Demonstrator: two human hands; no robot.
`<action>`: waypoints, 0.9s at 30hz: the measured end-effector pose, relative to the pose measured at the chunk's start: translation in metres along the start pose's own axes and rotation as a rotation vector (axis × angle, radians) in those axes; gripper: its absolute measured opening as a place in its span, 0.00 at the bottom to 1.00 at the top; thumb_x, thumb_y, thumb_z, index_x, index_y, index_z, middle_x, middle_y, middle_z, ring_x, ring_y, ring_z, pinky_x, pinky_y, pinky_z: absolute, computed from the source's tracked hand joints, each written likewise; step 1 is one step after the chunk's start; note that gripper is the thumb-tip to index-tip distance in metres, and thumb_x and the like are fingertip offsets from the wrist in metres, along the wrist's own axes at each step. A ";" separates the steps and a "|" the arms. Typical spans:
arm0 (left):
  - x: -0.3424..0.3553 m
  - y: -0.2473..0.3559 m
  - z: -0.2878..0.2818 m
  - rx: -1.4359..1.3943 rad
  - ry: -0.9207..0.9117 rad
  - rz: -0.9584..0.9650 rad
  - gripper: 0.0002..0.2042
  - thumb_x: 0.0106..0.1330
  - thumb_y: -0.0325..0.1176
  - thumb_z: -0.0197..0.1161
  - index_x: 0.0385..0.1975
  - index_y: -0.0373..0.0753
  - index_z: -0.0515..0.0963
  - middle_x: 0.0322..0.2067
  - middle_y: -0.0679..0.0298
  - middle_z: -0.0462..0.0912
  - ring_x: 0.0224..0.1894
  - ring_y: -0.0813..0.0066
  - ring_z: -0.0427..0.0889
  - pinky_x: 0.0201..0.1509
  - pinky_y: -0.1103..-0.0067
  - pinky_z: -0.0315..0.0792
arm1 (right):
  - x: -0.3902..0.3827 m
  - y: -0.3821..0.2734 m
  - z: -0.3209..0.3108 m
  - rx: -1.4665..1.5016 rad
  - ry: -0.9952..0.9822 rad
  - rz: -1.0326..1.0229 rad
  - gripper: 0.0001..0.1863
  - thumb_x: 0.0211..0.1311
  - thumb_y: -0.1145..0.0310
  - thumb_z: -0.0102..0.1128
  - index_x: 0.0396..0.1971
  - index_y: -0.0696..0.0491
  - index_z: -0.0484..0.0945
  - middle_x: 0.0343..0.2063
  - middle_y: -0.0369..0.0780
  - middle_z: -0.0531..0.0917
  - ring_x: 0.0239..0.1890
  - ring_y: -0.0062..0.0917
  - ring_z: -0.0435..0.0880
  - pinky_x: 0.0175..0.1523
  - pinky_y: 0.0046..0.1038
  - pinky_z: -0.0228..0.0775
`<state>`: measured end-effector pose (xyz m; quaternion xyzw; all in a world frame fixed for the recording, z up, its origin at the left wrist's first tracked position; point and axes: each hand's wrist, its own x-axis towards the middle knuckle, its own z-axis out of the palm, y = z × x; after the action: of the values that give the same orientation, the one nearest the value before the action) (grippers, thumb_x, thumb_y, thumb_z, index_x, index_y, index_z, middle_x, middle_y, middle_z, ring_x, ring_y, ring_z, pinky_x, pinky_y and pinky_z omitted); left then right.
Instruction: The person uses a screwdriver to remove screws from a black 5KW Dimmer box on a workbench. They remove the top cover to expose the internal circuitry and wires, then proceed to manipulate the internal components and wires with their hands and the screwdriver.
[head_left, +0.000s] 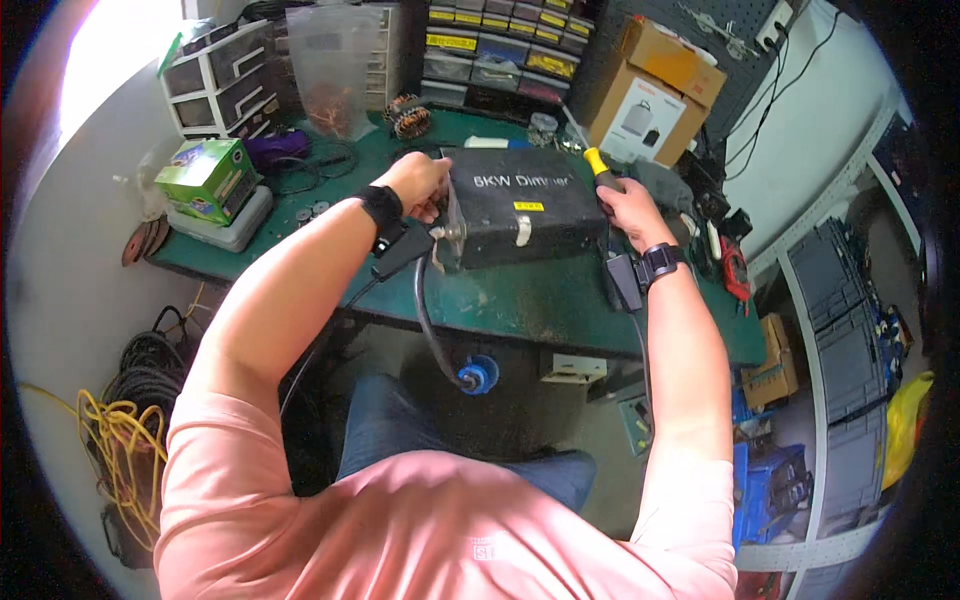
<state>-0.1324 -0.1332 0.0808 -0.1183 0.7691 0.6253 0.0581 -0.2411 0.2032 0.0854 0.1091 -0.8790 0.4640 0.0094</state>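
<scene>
A black metal box (520, 195) with white lettering, a small yellow label and a front latch lies on the green workbench (530, 300). My left hand (420, 185) is closed at its left end, the thumb and fingers at the upper edge beside a greyish end panel (456, 225). What the lower fingers touch is partly hidden. From that end a thick black cable (425, 310) hangs over the bench edge to a blue plug (478, 374). In my right hand (632, 212), by the box's right end, is a screwdriver (595, 162) with a yellow and black handle, its shaft pointing up and away.
Behind the box stand small-parts drawers (500, 50) and a cardboard carton (655, 95). A copper-wound coil (407, 117) lies at the back. A green box (207, 180) sits on a grey case at left; a red meter (735, 268) lies at right. Thin cords trail from both wrists.
</scene>
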 end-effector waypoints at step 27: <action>-0.041 0.116 -0.014 -0.581 0.051 0.339 0.11 0.64 0.31 0.54 0.40 0.30 0.74 0.33 0.55 0.81 0.34 0.68 0.82 0.37 0.72 0.76 | -0.022 -0.146 -0.031 0.590 -0.163 -0.178 0.14 0.61 0.72 0.57 0.43 0.65 0.73 0.34 0.43 0.81 0.33 0.27 0.81 0.42 0.28 0.75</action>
<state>-0.1217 -0.1205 0.2030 -0.0156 0.5686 0.8161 -0.1021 -0.1925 0.1529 0.2195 0.2202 -0.6915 0.6860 -0.0527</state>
